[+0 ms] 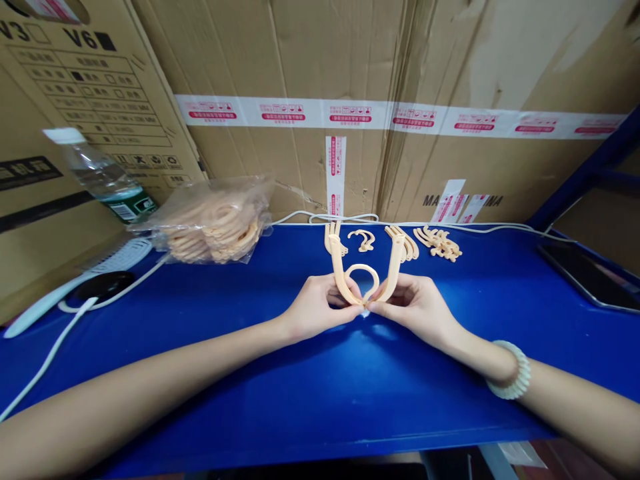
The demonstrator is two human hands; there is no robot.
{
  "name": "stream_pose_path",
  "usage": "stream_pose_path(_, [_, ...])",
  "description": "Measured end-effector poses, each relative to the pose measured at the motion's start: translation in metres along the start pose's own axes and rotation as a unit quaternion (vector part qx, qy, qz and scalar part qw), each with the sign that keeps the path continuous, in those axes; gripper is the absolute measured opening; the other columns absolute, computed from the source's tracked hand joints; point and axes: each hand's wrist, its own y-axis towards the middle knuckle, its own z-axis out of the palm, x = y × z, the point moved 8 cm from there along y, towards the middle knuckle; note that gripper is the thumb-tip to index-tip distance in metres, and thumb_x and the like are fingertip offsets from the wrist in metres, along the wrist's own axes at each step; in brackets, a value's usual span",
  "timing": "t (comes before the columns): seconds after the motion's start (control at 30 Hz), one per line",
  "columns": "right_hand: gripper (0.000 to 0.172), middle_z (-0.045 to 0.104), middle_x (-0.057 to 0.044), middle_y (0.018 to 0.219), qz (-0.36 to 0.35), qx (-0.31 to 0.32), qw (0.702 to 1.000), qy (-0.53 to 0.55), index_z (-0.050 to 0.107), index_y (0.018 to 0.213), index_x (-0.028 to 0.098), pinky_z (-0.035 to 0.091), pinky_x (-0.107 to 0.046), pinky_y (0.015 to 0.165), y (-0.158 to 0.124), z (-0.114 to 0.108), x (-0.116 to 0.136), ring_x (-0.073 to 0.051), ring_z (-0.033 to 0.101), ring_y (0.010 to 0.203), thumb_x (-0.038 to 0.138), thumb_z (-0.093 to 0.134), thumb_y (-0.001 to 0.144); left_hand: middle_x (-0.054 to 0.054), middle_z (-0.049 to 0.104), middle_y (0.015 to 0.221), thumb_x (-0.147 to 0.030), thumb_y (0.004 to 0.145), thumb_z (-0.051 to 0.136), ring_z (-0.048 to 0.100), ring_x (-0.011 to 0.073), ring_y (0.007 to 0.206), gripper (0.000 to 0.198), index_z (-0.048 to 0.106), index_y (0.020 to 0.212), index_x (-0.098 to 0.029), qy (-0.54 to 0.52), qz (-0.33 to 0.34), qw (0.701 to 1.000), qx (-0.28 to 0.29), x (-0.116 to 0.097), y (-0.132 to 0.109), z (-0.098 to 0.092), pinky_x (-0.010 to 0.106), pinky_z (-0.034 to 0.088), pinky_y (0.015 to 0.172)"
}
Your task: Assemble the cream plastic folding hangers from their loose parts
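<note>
Both my hands meet over the middle of the blue table, at the joint of a beige plastic piece that looks like a folding hanger. My left hand (320, 305) pinches the base of its left curved arm (339, 268). The right curved arm (393, 268) is gripped near its lower end by my right hand (421, 308). Between the two arms a rounded hook (369, 269) curls from the joint, which my fingertips partly cover. Behind lie loose hooks (367, 240), more curved arms on the left (331, 235) and right (411, 245), and a pile of small hooks (443, 243).
A clear bag of beige parts (215, 223) sits back left, beside a water bottle (103, 177). A pale hairbrush (75, 287), a black round object (105, 287) and a white cable (45, 373) lie left. A phone or tablet (593, 277) lies right. Cardboard boxes (290, 60) wall the back.
</note>
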Motion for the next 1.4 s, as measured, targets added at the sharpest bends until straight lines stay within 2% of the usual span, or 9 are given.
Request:
stream_pose_path(0.17, [0.032, 0.073, -0.003, 0.077, -0.020, -0.008, 1.000, -0.011, 0.069, 0.077, 0.018, 0.059, -0.034, 0.070, 0.002, -0.001, 0.003, -0.019, 0.070, 0.070, 0.043, 0.086, 0.065, 0.001, 0.074, 0.076, -0.016, 0.067, 0.081, 0.073, 0.0140, 0.067, 0.023, 0.063, 0.082, -0.014, -0.034, -0.033, 0.999, -0.017, 0.002, 0.002, -0.002, 0.024, 0.059, 0.068])
stream_pose_path(0.3, [0.032, 0.071, -0.003, 0.081, -0.063, 0.010, 0.998, -0.022, 0.069, 0.077, 0.018, 0.057, -0.032, 0.071, 0.012, -0.020, 0.016, -0.017, 0.068, 0.073, 0.041, 0.088, 0.064, 0.001, 0.075, 0.072, -0.015, 0.064, 0.085, 0.072, 0.0127, 0.065, 0.027, 0.064, 0.080, -0.013, -0.078, -0.054, 0.995, -0.038, 0.003, 0.003, -0.012, 0.020, 0.057, 0.065])
stream_pose_path(0.47, [0.026, 0.073, -0.005, 0.085, -0.150, 0.047, 0.982, -0.106, 0.075, 0.080, 0.020, 0.055, -0.032, 0.074, 0.024, -0.063, 0.044, -0.020, 0.068, 0.080, 0.037, 0.088, 0.066, 0.004, 0.076, 0.073, -0.022, 0.063, 0.090, 0.072, 0.0134, 0.066, 0.033, 0.067, 0.085, -0.012, -0.139, -0.054, 0.984, -0.099, 0.003, 0.007, -0.040, 0.021, 0.059, 0.067])
stream_pose_path(0.67, [0.021, 0.074, -0.006, 0.090, -0.191, 0.081, 0.942, -0.265, 0.077, 0.088, 0.020, 0.052, -0.035, 0.079, 0.028, -0.090, 0.054, -0.022, 0.068, 0.085, 0.039, 0.080, 0.078, 0.005, 0.076, 0.082, -0.026, 0.058, 0.094, 0.072, 0.0147, 0.078, 0.039, 0.069, 0.084, -0.012, -0.199, -0.056, 0.972, -0.108, 0.002, 0.017, -0.075, 0.025, 0.059, 0.077])
stream_pose_path(0.77, [0.022, 0.074, -0.006, 0.089, -0.191, 0.126, 0.912, -0.341, 0.077, 0.086, 0.020, 0.050, -0.035, 0.078, 0.029, -0.094, 0.050, -0.020, 0.065, 0.081, 0.041, 0.077, 0.080, 0.005, 0.076, 0.085, -0.026, 0.060, 0.092, 0.071, 0.0157, 0.082, 0.036, 0.069, 0.085, -0.014, -0.121, -0.039, 0.988, -0.088, 0.002, 0.024, -0.096, 0.027, 0.058, 0.080])
stream_pose_path(0.9, [0.027, 0.073, -0.006, 0.081, -0.123, 0.174, 0.888, -0.407, 0.078, 0.083, 0.019, 0.049, -0.033, 0.070, 0.033, -0.098, 0.031, -0.020, 0.063, 0.074, 0.045, 0.074, 0.081, 0.006, 0.074, 0.084, -0.033, 0.071, 0.084, 0.069, 0.0172, 0.078, 0.024, 0.072, 0.081, -0.015, 0.130, 0.013, 0.991, 0.009, 0.001, 0.028, -0.099, 0.030, 0.055, 0.077])
stream_pose_path(1.1, [0.024, 0.075, -0.005, 0.078, -0.006, 0.233, 0.889, -0.395, 0.077, 0.084, 0.019, 0.052, -0.032, 0.070, 0.032, -0.096, 0.004, -0.020, 0.068, 0.072, 0.042, 0.071, 0.079, 0.004, 0.070, 0.080, -0.031, 0.088, 0.070, 0.063, 0.0186, 0.083, 0.014, 0.071, 0.082, -0.018, 0.367, 0.223, 0.898, 0.099, -0.023, 0.013, -0.068, 0.032, 0.049, 0.081])
stream_pose_path(1.27, [0.016, 0.074, -0.004, 0.072, -0.006, 0.195, 0.895, -0.402, 0.073, 0.079, 0.020, 0.051, -0.031, 0.069, 0.035, -0.101, 0.003, -0.020, 0.068, 0.071, 0.035, 0.073, 0.075, 0.005, 0.069, 0.082, -0.024, 0.095, 0.059, 0.062, 0.0176, 0.079, 0.015, 0.069, 0.087, -0.017, 0.429, 0.276, 0.857, 0.079, -0.024, 0.008, -0.059, 0.031, 0.049, 0.077])
stream_pose_path(1.4, [0.008, 0.072, -0.003, 0.070, -0.016, 0.143, 0.878, -0.456, 0.069, 0.072, 0.020, 0.048, -0.028, 0.064, 0.037, -0.106, 0.004, -0.018, 0.066, 0.068, 0.027, 0.070, 0.075, 0.008, 0.073, 0.092, -0.020, 0.097, 0.054, 0.065, 0.0199, 0.087, 0.016, 0.070, 0.094, -0.017, 0.459, 0.298, 0.835, 0.055, -0.020, 0.006, -0.058, 0.034, 0.051, 0.083])
